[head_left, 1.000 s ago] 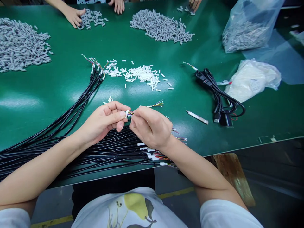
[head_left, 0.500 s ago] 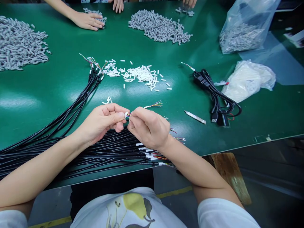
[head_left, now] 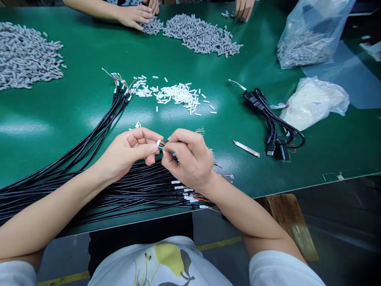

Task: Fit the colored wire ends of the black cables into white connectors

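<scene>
Between thumb and fingertips, my left hand (head_left: 131,153) pinches a small white connector (head_left: 158,143). Short coloured wires (head_left: 162,144) run from it toward my right hand (head_left: 190,159), whose thumb and fingers are closed on them. The wires' far ends are hidden behind the fingers. Beneath both hands lies a thick bundle of black cables (head_left: 127,194). Their ends on the right have white sleeves (head_left: 189,196) and loose coloured wires. Just behind my right hand, a fan of thin wire ends (head_left: 200,130) sticks out.
Small white tubes (head_left: 178,94) lie beyond my hands, beside another cable bunch (head_left: 110,107). Grey parts form piles (head_left: 28,55) (head_left: 202,35) farther back. To the right are a pen-like cutter (head_left: 245,148), a coiled cable (head_left: 264,111) and plastic bags (head_left: 315,101). Other people's hands (head_left: 135,16) work opposite.
My right-hand fingers have shifted slightly and bent more, showing more of the coloured wires. Opposite, another person's hand has swept grey parts rightward to the middle pile.
</scene>
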A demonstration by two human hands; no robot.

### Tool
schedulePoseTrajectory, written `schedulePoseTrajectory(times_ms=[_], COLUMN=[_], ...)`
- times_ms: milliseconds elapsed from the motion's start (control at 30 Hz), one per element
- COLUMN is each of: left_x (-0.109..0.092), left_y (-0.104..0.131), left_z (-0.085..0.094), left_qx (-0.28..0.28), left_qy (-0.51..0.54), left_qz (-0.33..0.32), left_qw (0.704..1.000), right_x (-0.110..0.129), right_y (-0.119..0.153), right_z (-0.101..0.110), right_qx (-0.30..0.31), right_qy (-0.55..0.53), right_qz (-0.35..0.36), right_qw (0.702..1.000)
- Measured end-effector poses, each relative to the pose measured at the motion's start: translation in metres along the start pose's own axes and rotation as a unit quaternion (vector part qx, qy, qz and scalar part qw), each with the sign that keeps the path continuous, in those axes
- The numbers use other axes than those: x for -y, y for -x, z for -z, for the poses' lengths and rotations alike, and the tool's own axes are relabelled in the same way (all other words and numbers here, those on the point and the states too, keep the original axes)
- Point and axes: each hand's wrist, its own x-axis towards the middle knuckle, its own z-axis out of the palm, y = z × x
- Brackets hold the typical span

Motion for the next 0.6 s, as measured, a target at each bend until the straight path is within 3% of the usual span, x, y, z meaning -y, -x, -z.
schedulePoseTrajectory(times_ms=[100,167,233,300,433,600], left_x=[-0.001,-0.001,-0.002,-0.003,-0.005,-0.006], left_y=[0.002,0.003,0.005,0.004,0.002,0.005], left_z=[0.002,0.003,0.003,0.002,0.000,-0.001], left_qx=[-0.023,-0.030,-0.025,-0.019,-0.020,-0.018], left_qy=[-0.067,-0.111,-0.133,-0.115,-0.030,-0.131], left_qz=[-0.080,-0.118,-0.127,-0.117,-0.094,-0.150], left_qw=[0.994,0.986,0.983,0.986,0.995,0.980], right_x=[-0.002,-0.004,-0.004,-0.003,0.000,-0.003], right_y=[-0.007,-0.013,-0.017,-0.020,-0.021,-0.023], right_z=[0.006,0.010,0.013,0.015,0.015,0.015], right_qx=[0.047,0.138,0.218,0.248,0.219,0.248], right_qy=[-0.166,-0.292,-0.357,-0.370,-0.381,-0.455], right_qz=[-0.128,-0.249,-0.318,-0.330,-0.344,-0.378], right_qw=[0.977,0.913,0.851,0.832,0.830,0.767])
